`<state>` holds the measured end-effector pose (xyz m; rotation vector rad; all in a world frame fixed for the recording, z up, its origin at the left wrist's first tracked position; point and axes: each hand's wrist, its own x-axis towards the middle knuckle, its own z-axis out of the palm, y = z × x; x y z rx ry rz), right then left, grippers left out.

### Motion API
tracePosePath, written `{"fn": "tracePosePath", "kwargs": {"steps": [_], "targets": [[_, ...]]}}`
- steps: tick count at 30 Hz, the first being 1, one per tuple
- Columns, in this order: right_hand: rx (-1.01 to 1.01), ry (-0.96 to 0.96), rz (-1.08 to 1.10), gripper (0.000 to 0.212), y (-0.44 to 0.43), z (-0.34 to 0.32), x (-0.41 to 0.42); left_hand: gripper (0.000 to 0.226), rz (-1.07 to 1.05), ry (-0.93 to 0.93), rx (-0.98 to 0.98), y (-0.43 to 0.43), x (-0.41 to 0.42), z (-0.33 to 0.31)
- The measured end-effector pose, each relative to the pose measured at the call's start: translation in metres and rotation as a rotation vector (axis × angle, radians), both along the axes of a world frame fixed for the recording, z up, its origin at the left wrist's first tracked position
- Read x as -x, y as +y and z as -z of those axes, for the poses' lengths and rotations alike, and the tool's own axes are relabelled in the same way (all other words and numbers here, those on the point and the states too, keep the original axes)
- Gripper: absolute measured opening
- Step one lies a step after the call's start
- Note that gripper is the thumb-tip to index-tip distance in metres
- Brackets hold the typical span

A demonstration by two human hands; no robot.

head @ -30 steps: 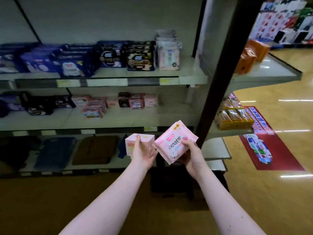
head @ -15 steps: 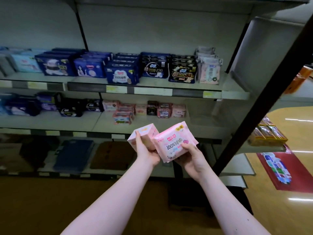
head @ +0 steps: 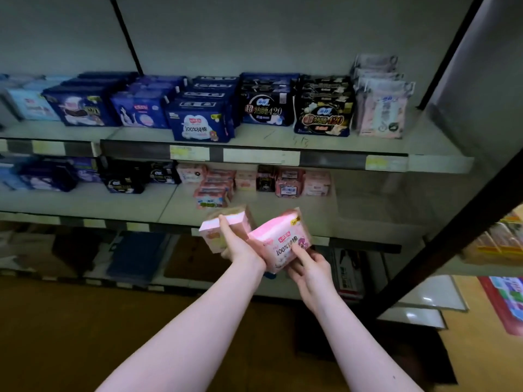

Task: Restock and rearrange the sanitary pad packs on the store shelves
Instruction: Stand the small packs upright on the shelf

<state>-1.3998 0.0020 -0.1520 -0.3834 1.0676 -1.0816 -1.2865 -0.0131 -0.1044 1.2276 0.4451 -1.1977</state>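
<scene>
The soft pink pack (head: 280, 244) is just in front of the middle shelf's edge. The right hand (head: 308, 267) is curled round its bottom with one finger laid up the printed face, and the left hand (head: 240, 250) grips the little pale pink box (head: 223, 230) touching it, thumb over the top. Compared to half a second back, both are tilted more and the shelves look closer. The middle shelf (head: 85, 202) holds small pink packs (head: 215, 190), the upper shelf (head: 283, 141) the dark blue and black packs (head: 198, 120).
</scene>
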Motion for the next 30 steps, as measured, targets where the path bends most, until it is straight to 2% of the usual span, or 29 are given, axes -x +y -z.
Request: {"fn": "tracePosePath", "kwargs": {"steps": [4,7,9,11,13,15,17,22,26,30], "targets": [[-0.065,0.052,-0.032,0.056,-0.021,0.016,-0.01,0.103,-0.035,0.003,0.016,-0.015,-0.005,0.016],[-0.128,0.084,-0.067,0.073,-0.031,0.021,-0.015,0.092,-0.001,-0.058,0.016,-0.027,-0.011,0.029],[-0.124,0.121,-0.091,0.067,-0.037,0.02,-0.018,0.093,0.062,-0.068,0.031,-0.033,-0.014,0.034],[-0.121,0.141,-0.092,0.05,-0.047,0.017,-0.027,0.095,0.147,-0.031,0.086,-0.04,-0.022,0.031],[-0.123,0.146,-0.077,0.039,-0.054,0.012,-0.036,0.109,0.223,-0.012,0.119,-0.046,-0.03,0.036],[-0.137,0.156,-0.072,0.042,-0.061,0.013,-0.047,0.129,0.274,-0.019,0.129,-0.051,-0.036,0.04],[-0.156,0.151,-0.056,0.044,-0.069,0.015,-0.058,0.134,0.326,0.01,0.162,-0.058,-0.042,0.048],[-0.093,0.086,0.081,0.022,-0.097,0.039,-0.061,0.107,0.366,0.027,0.34,-0.083,-0.064,0.064],[-0.082,0.178,0.246,0.029,-0.143,0.077,-0.048,0.076,0.385,-0.049,0.265,-0.117,-0.069,0.104],[-0.067,0.183,0.321,0.02,-0.195,0.118,-0.03,0.072,0.446,-0.087,0.236,-0.16,-0.062,0.144]]}}
